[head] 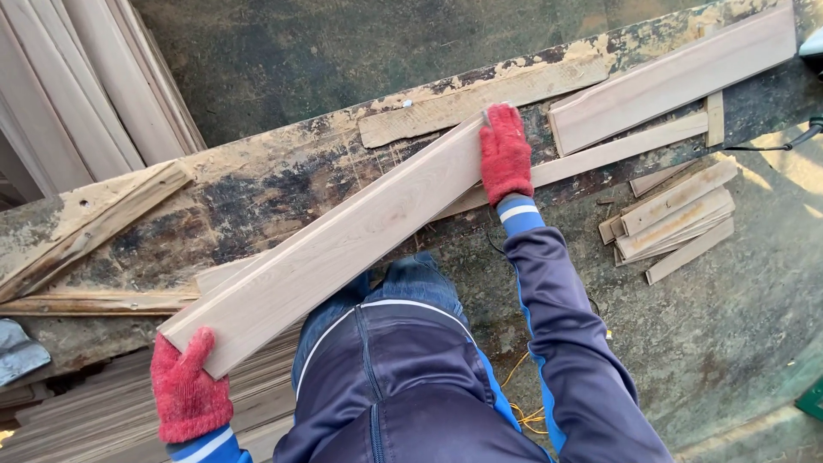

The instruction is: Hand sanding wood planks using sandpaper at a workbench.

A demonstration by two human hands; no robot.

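At seven o'clock, the red-gloved left hand (187, 387) grips the near end of a pale wooden plank (343, 233) lying slantwise across the worn counter (257, 184); at one o'clock, the right hand (506, 154) presses its far end.

Open concrete floor (729, 326) right of the worn workbench (257, 184), broken only by a small heap of offcut strips (673, 223) close to its edge. Along the workbench top, blocked by the long pale board (343, 240) lying slantwise, a moulded plank (677, 77) at the far right end, leaning trim boards (94, 86) beyond the left end
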